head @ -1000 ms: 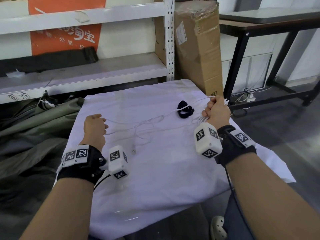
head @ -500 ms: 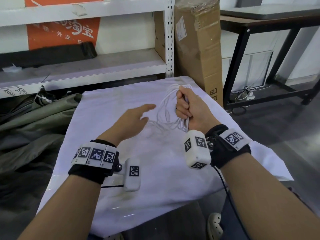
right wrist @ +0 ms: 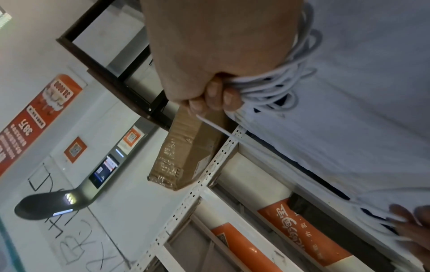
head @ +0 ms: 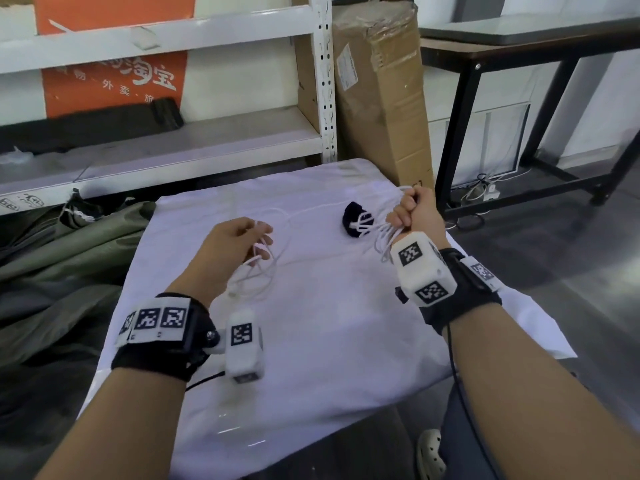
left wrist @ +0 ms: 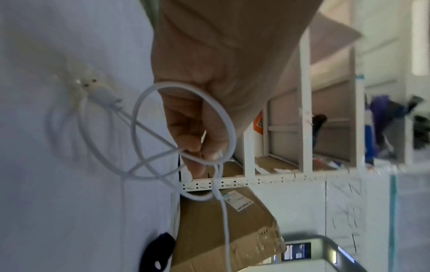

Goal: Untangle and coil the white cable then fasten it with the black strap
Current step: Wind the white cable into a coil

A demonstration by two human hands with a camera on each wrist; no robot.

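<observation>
A thin white cable (head: 304, 211) runs between both hands over a table covered with a white cloth (head: 329, 341). My right hand (head: 412, 213) grips a bundle of several coiled cable loops (right wrist: 272, 88) at the table's right edge. My left hand (head: 242, 237) pinches a strand of the cable (left wrist: 184, 150) between thumb and fingers, with loose loops hanging below it. The cable's USB plug (left wrist: 97, 90) dangles near the cloth. The black strap (head: 356, 220) lies on the cloth just left of my right hand, partly crossed by cable loops.
A tall cardboard box (head: 377, 88) stands behind the table's far right corner. A white metal shelf unit (head: 166, 140) runs along the back left. A dark-framed table (head: 519, 57) stands to the right. Olive fabric (head: 52, 254) is heaped left of the table.
My right hand has swung right with the coiled loops, uncovering the black strap. My left hand, open half a second ago, now pinches the cable nearer the table's middle.
</observation>
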